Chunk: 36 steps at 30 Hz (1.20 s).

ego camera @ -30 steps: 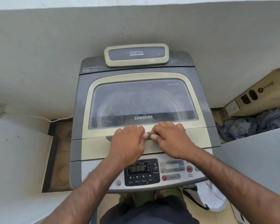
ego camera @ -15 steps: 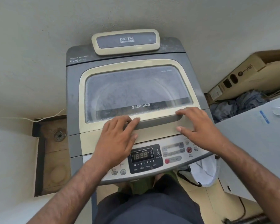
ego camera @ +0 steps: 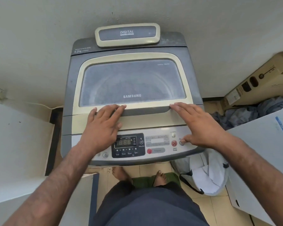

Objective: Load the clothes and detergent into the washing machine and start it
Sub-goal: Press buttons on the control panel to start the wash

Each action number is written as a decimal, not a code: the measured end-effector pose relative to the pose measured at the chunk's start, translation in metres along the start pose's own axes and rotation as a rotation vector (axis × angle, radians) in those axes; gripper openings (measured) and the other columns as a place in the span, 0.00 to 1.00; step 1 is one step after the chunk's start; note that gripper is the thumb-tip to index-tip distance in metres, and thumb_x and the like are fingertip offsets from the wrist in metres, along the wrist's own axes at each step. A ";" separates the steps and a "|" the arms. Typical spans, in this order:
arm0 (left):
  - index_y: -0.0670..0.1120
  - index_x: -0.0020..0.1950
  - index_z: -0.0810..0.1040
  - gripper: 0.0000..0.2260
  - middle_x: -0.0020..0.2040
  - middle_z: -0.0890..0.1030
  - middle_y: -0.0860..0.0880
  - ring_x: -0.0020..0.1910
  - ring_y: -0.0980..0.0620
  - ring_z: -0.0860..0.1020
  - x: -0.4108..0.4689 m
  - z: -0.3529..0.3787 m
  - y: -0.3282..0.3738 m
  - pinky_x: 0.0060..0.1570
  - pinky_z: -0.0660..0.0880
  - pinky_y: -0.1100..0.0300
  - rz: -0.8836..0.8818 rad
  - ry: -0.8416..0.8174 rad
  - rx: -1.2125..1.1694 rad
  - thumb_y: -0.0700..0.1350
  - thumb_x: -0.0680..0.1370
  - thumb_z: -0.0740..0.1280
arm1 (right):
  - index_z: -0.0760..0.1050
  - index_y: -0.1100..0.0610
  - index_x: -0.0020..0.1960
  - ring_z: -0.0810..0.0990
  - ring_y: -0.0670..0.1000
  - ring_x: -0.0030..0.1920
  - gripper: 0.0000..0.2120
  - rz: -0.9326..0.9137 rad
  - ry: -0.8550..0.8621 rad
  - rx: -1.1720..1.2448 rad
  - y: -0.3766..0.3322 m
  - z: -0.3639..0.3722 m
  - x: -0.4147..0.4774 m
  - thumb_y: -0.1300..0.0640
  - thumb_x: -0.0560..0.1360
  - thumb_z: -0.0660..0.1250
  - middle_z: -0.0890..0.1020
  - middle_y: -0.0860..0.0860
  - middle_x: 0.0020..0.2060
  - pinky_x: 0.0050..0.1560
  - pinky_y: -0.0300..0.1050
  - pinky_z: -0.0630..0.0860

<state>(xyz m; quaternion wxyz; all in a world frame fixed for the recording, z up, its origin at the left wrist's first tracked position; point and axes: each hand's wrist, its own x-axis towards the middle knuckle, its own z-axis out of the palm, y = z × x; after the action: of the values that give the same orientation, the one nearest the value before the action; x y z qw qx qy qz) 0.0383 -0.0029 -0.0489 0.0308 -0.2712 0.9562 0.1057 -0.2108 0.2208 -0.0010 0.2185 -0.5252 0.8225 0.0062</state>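
A grey and cream top-loading washing machine [ego camera: 75, 88] stands against the wall, its glass lid [ego camera: 132, 82] down. My left hand [ego camera: 103, 126] lies flat over the lid's front handle [ego camera: 145, 110], fingers spread. My right hand [ego camera: 198, 123] rests flat at the handle's right end, its thumb touching the power button [ego camera: 182, 143] on the control panel [ego camera: 129, 145]. Neither hand holds anything. Blue clothes [ego camera: 245, 113] lie in a heap to the right of the machine. A white bag [ego camera: 207, 175] sits on the floor by the machine's front right corner.
A cardboard box [ego camera: 258, 79] leans on the wall at the right. A white appliance top [ego camera: 268, 144] is at the right, a white surface [ego camera: 15, 136] at the left. A cable [ego camera: 39, 105] runs along the left wall. My bare feet [ego camera: 119, 173] stand on the tiled floor.
Both hands were together at the middle of the lid handle; they have spread apart, the right one sliding to the handle's right end with its thumb on the panel. The camera view shifted.
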 end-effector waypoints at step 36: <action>0.50 0.79 0.68 0.25 0.77 0.71 0.46 0.78 0.43 0.65 -0.019 0.038 0.010 0.76 0.60 0.41 -0.154 0.451 0.024 0.53 0.82 0.59 | 0.41 0.38 0.83 0.50 0.49 0.81 0.62 0.086 0.074 0.049 -0.007 0.016 -0.003 0.54 0.67 0.82 0.49 0.39 0.83 0.72 0.58 0.64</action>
<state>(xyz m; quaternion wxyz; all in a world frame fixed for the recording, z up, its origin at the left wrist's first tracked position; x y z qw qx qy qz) 0.0495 0.0233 -0.0817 -0.1724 -0.3595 0.9166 0.0284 -0.1982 0.2246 -0.0126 0.2003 -0.4837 0.8516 -0.0241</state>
